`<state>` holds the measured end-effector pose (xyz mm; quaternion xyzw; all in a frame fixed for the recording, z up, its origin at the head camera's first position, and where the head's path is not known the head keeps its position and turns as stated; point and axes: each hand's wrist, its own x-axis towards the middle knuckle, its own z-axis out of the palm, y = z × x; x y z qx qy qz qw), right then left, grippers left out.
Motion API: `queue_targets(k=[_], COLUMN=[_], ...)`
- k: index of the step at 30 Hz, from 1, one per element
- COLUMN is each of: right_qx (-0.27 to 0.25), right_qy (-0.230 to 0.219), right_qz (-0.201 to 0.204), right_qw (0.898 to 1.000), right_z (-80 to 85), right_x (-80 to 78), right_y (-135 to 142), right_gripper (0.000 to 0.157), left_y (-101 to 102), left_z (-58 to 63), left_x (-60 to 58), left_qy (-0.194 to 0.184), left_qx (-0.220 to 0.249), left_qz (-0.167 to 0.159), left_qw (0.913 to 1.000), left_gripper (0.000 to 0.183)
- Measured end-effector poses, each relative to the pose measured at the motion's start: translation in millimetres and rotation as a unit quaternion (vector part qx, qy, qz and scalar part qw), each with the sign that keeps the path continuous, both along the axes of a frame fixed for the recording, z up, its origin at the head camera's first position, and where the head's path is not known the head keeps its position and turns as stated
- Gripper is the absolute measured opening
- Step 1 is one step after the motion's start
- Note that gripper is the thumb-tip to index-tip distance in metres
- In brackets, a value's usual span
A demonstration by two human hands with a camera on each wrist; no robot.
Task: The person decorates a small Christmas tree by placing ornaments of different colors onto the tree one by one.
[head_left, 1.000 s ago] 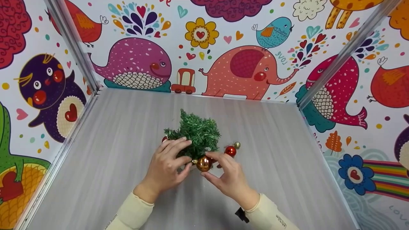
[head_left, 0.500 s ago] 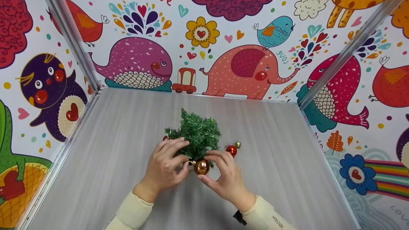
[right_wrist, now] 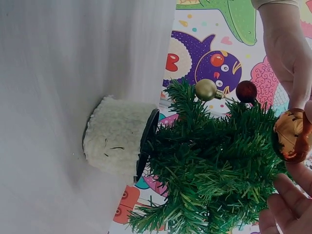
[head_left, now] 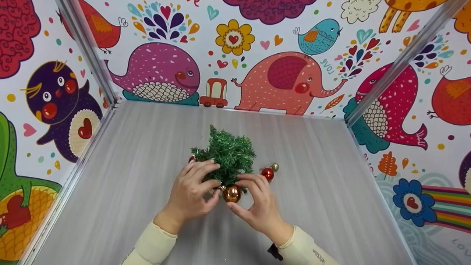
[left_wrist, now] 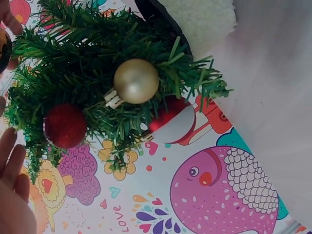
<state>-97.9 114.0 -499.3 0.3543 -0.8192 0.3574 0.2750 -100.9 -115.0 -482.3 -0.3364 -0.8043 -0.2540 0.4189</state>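
A small green Christmas tree (head_left: pixel 232 151) stands in a white fuzzy pot (right_wrist: pixel 117 139). My right hand (head_left: pixel 261 204) pinches a shiny copper-gold bauble (head_left: pixel 232 193) between thumb and fingers, at the tree's near side. On its left, my left hand (head_left: pixel 191 191) lies against the branches, thumb and index finger together at the bauble's gold cap. What exactly those tips pinch is too small to tell. In the left wrist view, a matte gold bauble (left_wrist: pixel 136 81), a red glittery bauble (left_wrist: pixel 65 126) and a red-and-white bauble (left_wrist: pixel 175 122) sit among the branches.
To the right of the tree are a red bauble (head_left: pixel 267 174) and a small gold bauble (head_left: pixel 275 167). The grey table (head_left: pixel 147 136) meets cartoon-printed walls (head_left: pixel 257 22) at the back and both sides, with metal strips (head_left: pixel 86 51) along the corners.
My right hand has brought the bauble slightly left and towards me, closer to the left fingertips. Over the last half second both hands have barely moved. The tree stays put.
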Motion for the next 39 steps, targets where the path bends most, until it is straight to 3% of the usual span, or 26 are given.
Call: queue_targets(k=[7,17,30,39], right_qx=[0.004,0.038,0.071,0.019], right_qy=[0.004,0.022,0.021,0.057], right_qz=[-0.005,-0.015,-0.021,0.012], right_qw=[1.0,0.999,0.997,0.998], right_z=[-2.7,-11.9,-13.8,-4.4], right_x=[-0.3,2.2,2.9,-5.0], right_y=[1,1,-3,-17], right_gripper=[0.048,0.047,0.045,0.025], left_y=[-1,-1,4,5], left_z=[1.2,5.8,3.2,0.7], left_x=[0.0,1.5,3.4,3.8], left_qy=[0.014,-0.007,-0.012,-0.012], left_qx=[0.006,0.08,0.043,0.036], left_qz=[0.003,-0.016,-0.016,-0.015], left_qw=[0.9999,0.9967,0.9989,0.9992], left_gripper=[0.002,0.006,0.003,0.004])
